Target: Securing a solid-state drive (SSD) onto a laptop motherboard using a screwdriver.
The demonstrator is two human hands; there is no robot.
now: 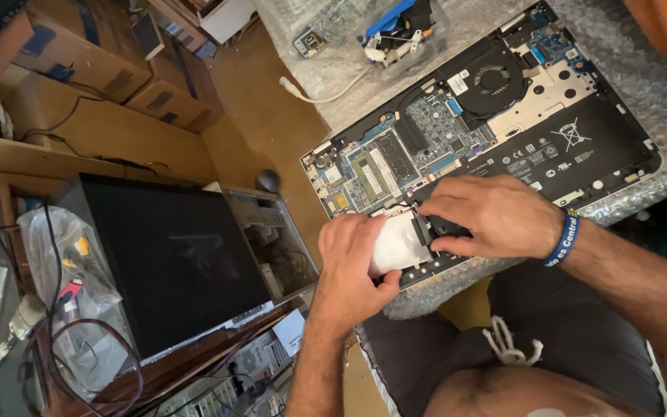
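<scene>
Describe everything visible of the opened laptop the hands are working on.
The opened laptop lies bottom-up on bubble wrap, cover off. A black battery fills the near side, with a round black fan, copper heat pipe, green memory stick and blue circuit board beyond it. Its rim looks silver. The left hand grips a white flat part at the near corner; the right hand presses beside it.

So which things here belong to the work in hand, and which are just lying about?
In hand: open laptop, white drive, left hand, right hand.
Lying about: black computer case, cardboard boxes, bagged cables, white cable.
</scene>
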